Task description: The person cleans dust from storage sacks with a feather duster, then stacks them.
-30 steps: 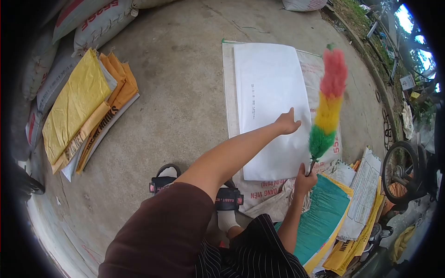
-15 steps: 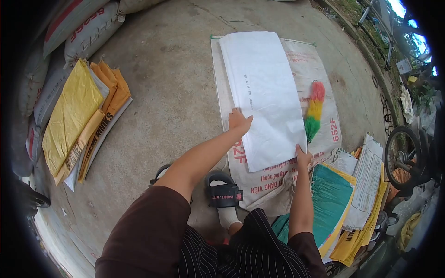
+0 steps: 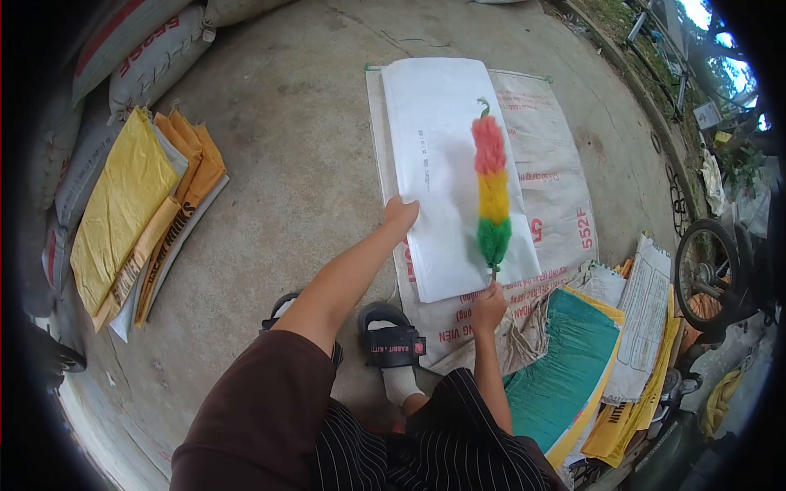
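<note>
A folded white sack (image 3: 434, 164) lies on a larger printed sack (image 3: 557, 196) spread on the concrete. My left hand (image 3: 401, 215) is closed on the white sack's left edge. In my right hand (image 3: 490, 307), near the lower edge of the white sack, is the handle of a fluffy duster (image 3: 492, 188) coloured red, yellow and green. The duster lies over the right part of the white sack, its red end pointing away from me.
Folded yellow and orange sacks (image 3: 127, 213) lie at the left, below filled sacks (image 3: 155, 61). At the lower right are a green sack (image 3: 569, 352) and more folded sacks (image 3: 643, 327), with a wheel (image 3: 706, 274) beyond them.
My right hand has let go of the white sack's lower right corner and taken the duster, which has moved left onto the white sack. My left hand has shifted slightly left.
</note>
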`<state>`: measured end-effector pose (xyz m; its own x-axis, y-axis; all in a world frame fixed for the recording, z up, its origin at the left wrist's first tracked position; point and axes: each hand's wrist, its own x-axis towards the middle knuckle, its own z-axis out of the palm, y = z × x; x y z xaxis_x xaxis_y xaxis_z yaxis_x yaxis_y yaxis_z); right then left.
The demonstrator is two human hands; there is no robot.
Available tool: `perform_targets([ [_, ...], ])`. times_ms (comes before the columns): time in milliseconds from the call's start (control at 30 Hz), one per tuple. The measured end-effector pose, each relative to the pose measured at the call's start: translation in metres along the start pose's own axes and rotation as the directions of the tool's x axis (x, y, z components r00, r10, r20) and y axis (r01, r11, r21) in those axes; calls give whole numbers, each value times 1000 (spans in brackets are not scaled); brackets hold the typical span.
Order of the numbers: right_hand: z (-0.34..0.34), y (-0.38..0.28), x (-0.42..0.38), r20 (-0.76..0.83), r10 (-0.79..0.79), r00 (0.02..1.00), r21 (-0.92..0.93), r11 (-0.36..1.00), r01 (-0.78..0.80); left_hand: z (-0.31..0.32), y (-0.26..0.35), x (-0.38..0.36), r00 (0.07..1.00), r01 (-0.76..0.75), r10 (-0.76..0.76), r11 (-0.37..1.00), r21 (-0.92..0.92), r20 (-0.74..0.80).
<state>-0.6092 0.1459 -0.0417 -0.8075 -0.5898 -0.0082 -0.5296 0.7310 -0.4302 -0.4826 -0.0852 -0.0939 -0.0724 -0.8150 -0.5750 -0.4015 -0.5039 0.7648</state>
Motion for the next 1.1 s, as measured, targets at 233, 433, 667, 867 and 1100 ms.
perform_targets([
  [233,-9,-10,-6,-84,189,978,300,941,-156,-1,22,-22,967,-30,54,995,97,-248],
  [433,-5,35,0,-14,28,1000,74,997,-27,-37,37,-19,972,-116,149,977,181,-182],
  [667,-47,3,4,47,165,985,811,569,-134,-192,77,15,935,-44,31,999,29,353],
  [867,-69,-57,-9,-12,-439,898,550,747,372,-315,102,-8,893,-96,-169,834,543,418],
  [1100,43,-67,-60,357,-427,831,17,892,452,-300,-28,42,959,-282,114,424,861,259],
])
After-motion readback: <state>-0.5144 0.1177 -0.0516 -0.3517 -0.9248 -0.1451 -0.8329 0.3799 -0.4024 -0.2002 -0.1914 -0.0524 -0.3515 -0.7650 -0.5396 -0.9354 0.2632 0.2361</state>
